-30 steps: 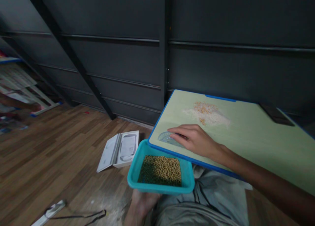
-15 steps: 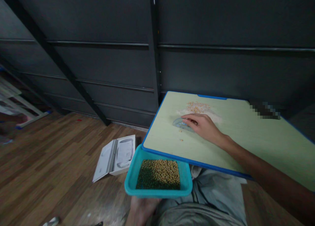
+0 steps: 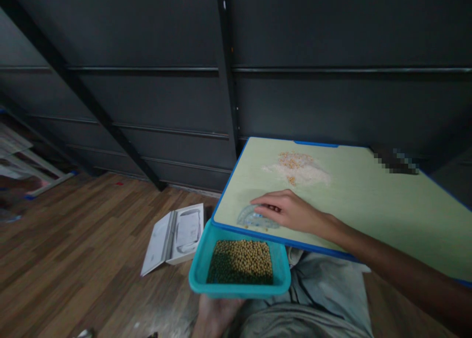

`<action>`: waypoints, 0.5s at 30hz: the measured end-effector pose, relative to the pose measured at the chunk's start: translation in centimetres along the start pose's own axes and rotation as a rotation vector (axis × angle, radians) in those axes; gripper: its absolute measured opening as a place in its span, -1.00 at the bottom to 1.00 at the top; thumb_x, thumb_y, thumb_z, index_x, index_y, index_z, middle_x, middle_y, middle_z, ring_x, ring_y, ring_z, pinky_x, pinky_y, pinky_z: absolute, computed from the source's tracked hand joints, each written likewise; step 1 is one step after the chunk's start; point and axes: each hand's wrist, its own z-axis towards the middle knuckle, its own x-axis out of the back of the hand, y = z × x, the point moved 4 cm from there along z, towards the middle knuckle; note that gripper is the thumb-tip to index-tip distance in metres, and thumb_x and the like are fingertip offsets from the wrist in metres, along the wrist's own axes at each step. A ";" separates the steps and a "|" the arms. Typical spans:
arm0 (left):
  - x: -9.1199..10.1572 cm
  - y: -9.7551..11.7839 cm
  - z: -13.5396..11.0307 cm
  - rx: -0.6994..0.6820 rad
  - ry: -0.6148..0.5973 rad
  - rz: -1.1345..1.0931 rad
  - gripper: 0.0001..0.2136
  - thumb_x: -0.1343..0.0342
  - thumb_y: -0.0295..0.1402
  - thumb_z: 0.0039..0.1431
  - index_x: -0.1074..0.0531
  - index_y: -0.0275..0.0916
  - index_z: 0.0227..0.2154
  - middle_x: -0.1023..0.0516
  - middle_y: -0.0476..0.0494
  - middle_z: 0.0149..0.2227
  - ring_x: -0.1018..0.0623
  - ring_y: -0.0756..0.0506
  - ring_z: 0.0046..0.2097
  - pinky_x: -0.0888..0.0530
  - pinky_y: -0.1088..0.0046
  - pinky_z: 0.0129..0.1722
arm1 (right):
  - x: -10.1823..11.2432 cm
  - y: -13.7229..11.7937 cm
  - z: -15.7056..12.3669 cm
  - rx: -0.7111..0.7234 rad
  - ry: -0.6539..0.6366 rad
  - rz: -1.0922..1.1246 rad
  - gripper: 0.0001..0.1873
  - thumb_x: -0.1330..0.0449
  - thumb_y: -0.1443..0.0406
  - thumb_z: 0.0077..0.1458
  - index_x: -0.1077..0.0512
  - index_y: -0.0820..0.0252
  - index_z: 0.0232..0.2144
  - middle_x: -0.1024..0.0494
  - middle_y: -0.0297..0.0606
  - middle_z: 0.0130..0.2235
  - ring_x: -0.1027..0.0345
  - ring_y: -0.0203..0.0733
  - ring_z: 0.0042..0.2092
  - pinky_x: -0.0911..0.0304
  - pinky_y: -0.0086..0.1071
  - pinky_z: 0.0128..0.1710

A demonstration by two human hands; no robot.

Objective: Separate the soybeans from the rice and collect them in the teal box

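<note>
My right hand is closed on a clear half-round protractor, which lies against the pale green tabletop close to its front edge. A few yellow soybeans sit just in front of the protractor. Farther back on the table is a heap of white grains, with more soybeans scattered over and beside it. My left hand is beneath a turquoise basin, holding it up under the table's front left corner; its fingers are hidden. Soybeans cover the basin's bottom.
An open white box lies on the wooden floor to the left. A blurred dark object rests at the table's back right. Behind the table stands a dark panelled wall. A white metal frame is at far left.
My right hand has drawn the protractor toward the table's front edge and slightly left, with a few soybeans ahead of it. The basin stays under the edge in my left hand.
</note>
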 end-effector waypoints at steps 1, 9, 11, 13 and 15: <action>-0.1 0.0 0.0 -0.004 0.003 -0.008 -0.63 0.11 -0.23 0.46 -0.58 0.02 0.09 -0.66 -0.15 0.14 -0.60 -0.26 0.19 -0.39 -0.04 0.30 | -0.3 -0.5 -0.1 0.024 -0.009 0.010 -0.71 -0.16 0.23 0.42 -0.60 0.13 0.05 -0.71 -0.19 -0.03 -0.61 -0.16 -0.07 -0.45 -0.29 -0.02; 2.2 0.5 -0.4 -0.051 0.143 0.013 -0.62 0.06 -0.39 0.39 -0.61 0.04 0.06 -0.77 -0.12 -0.08 -0.68 -0.31 0.07 -0.44 -0.09 0.26 | 0.1 0.7 -0.2 -0.051 0.016 -0.020 -0.72 -0.18 0.22 0.40 -0.61 0.12 0.03 -0.73 -0.19 -0.12 -0.61 -0.19 -0.17 -0.44 -0.32 -0.11; 3.3 0.1 -0.1 -0.066 0.143 0.038 -0.59 0.08 -0.38 0.40 -0.54 0.10 0.13 -0.73 -0.12 0.01 -0.68 -0.31 0.06 -0.43 -0.11 0.26 | 0.5 1.4 -0.3 -0.075 -0.007 -0.060 -0.72 -0.16 0.22 0.41 -0.60 0.08 0.04 -0.72 -0.21 -0.08 -0.60 -0.17 -0.11 -0.44 -0.29 -0.07; 4.5 -0.7 0.2 -0.100 0.128 0.035 -0.58 0.08 -0.34 0.41 -0.45 0.16 0.22 -0.63 -0.14 0.17 -0.65 -0.32 0.12 -0.42 -0.13 0.28 | 1.4 2.1 -0.5 -0.095 -0.015 -0.104 -0.73 -0.16 0.22 0.41 -0.59 0.06 0.04 -0.71 -0.21 -0.06 -0.60 -0.15 -0.08 -0.43 -0.26 -0.03; 5.9 -1.6 0.6 -0.153 0.118 0.011 -0.56 0.08 -0.28 0.41 -0.36 0.21 0.27 -0.56 -0.12 0.25 -0.62 -0.32 0.16 -0.45 -0.11 0.26 | 3.0 3.2 -0.7 -0.130 0.009 -0.146 -0.74 -0.17 0.23 0.40 -0.60 0.07 0.02 -0.71 -0.21 -0.08 -0.60 -0.14 -0.09 -0.42 -0.24 -0.04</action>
